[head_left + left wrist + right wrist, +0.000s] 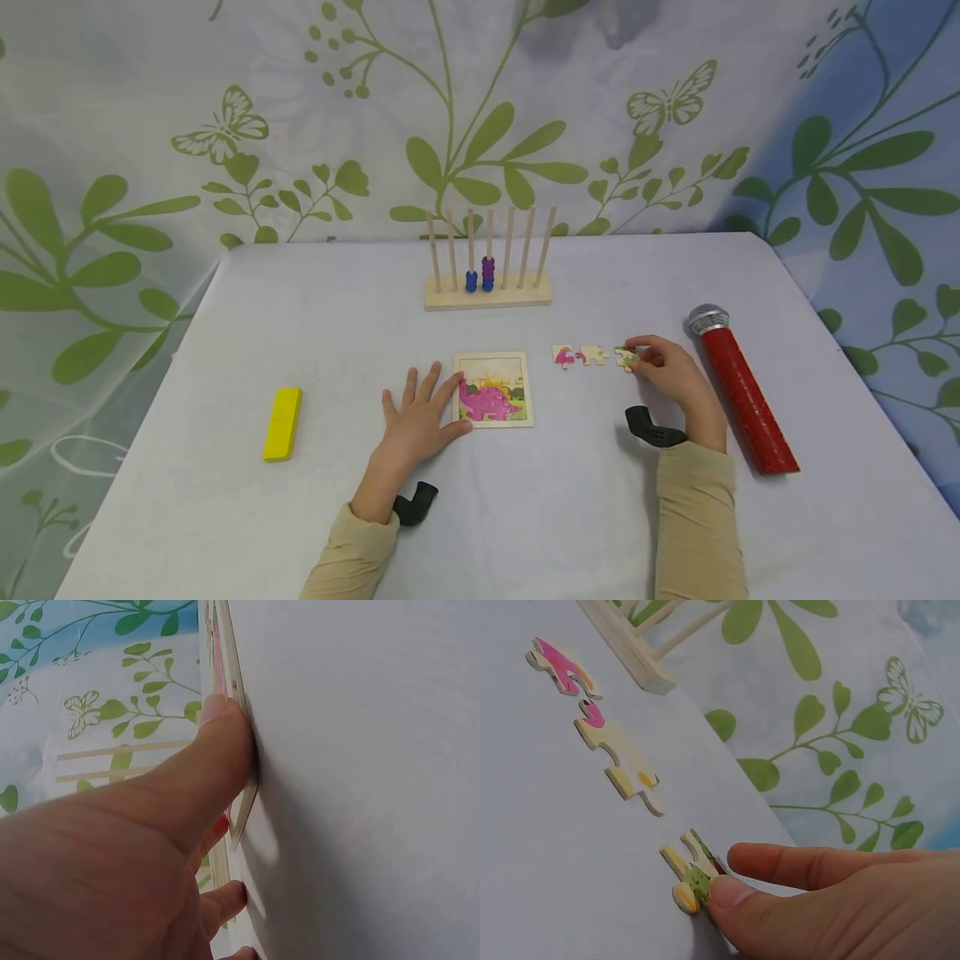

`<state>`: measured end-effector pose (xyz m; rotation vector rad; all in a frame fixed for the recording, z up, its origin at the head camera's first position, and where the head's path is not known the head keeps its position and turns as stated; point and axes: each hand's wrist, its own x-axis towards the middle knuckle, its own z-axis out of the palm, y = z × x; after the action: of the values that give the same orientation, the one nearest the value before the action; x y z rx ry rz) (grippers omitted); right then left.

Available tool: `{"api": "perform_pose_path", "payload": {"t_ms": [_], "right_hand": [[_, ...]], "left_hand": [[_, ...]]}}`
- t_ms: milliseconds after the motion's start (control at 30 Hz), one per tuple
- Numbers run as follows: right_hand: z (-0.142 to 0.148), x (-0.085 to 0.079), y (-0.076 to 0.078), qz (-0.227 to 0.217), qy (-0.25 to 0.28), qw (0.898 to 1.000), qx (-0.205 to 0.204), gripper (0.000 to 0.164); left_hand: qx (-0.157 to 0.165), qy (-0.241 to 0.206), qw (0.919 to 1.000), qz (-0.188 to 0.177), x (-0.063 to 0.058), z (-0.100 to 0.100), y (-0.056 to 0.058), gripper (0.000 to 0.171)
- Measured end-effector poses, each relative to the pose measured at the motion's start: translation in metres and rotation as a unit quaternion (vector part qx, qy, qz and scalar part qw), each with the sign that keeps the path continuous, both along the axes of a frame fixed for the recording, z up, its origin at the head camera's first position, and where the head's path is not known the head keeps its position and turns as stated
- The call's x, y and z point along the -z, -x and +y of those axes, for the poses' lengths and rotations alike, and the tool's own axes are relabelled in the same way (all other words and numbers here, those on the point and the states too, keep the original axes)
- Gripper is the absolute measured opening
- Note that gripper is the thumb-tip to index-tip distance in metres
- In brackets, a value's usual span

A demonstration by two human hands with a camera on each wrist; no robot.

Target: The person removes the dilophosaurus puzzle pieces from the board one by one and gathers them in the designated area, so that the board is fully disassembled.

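Note:
A square wooden jigsaw tray (492, 356) with a pink dinosaur picture lies mid-table. My left hand (415, 425) touches its left side with fingers spread; in the left wrist view the thumb (225, 742) presses against the tray's edge (238, 712). To the right of the tray, my right hand (672, 379) pinches a green and cream puzzle piece (697, 879) between thumb and index finger, at the table surface. Two more pieces lie in a row to its left: a cream piece (592, 356) and a pink one (562, 357).
Behind the tray stands a wooden peg rack (487, 303) with upright rods and a few blue and purple beads. A red microphone (750, 400) lies right of my right hand. At the left is a yellow block (282, 423).

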<state>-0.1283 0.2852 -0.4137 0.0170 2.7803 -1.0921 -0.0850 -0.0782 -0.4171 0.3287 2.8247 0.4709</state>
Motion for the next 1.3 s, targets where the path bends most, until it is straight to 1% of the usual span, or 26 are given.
{"api": "perform_pose_path", "payload": {"t_ms": [133,233,333,400,500,567,667,733,833,933,1100,1233,1300], "right_hand": [[-0.003,-0.002,0.003,0.006,-0.011,1.0,-0.009,0.037],[-0.012,-0.007,0.007,0.003,-0.014,1.0,-0.016,0.04],[-0.032,-0.015,0.01,-0.003,-0.021,0.999,-0.024,0.043],[-0.052,-0.02,0.011,0.004,-0.026,0.999,-0.035,0.043],[-0.088,-0.023,0.009,0.03,-0.018,0.996,-0.08,0.039],[-0.113,-0.023,0.006,0.042,-0.003,0.991,-0.127,0.036],[-0.145,-0.017,0.001,0.04,0.013,0.981,-0.189,0.034],[-0.161,-0.012,-0.003,0.042,0.001,0.975,-0.217,0.035],[-0.179,-0.005,-0.008,0.054,-0.027,0.969,-0.239,0.038],[-0.187,0.001,-0.011,0.072,-0.035,0.967,-0.24,0.037],[-0.19,0.004,-0.014,0.104,-0.028,0.97,-0.217,0.029],[-0.192,0.003,-0.013,0.112,-0.019,0.972,-0.205,0.029],[-0.193,0.003,-0.012,0.102,-0.014,0.974,-0.201,0.031]], "left_hand": [[0.0,-0.001,1.0,-0.001,-0.001,0.001,0.001,0.071],[0.0,0.001,1.0,-0.003,-0.002,0.002,0.001,0.072],[-0.001,0.005,1.0,-0.006,-0.002,0.002,0.002,0.073],[-0.002,0.004,1.0,-0.006,-0.002,0.002,0.002,0.073],[-0.001,0.007,1.0,-0.007,-0.001,0.001,0.002,0.074],[0.0,0.011,0.9999,-0.006,-0.001,0.0,0.003,0.074],[0.003,0.019,0.9998,-0.007,0.0,-0.001,0.003,0.075],[0.005,0.023,0.9997,-0.007,0.0,-0.001,0.004,0.076],[0.005,0.023,0.9997,-0.008,0.0,-0.001,0.004,0.077],[0.003,0.018,0.9998,-0.007,0.001,-0.001,0.004,0.078],[0.003,0.018,0.9998,-0.004,0.001,-0.001,0.003,0.079],[0.002,0.016,0.9999,-0.004,0.0,-0.002,0.004,0.078],[0.001,0.014,0.9999,-0.005,0.0,-0.002,0.003,0.078]]}}
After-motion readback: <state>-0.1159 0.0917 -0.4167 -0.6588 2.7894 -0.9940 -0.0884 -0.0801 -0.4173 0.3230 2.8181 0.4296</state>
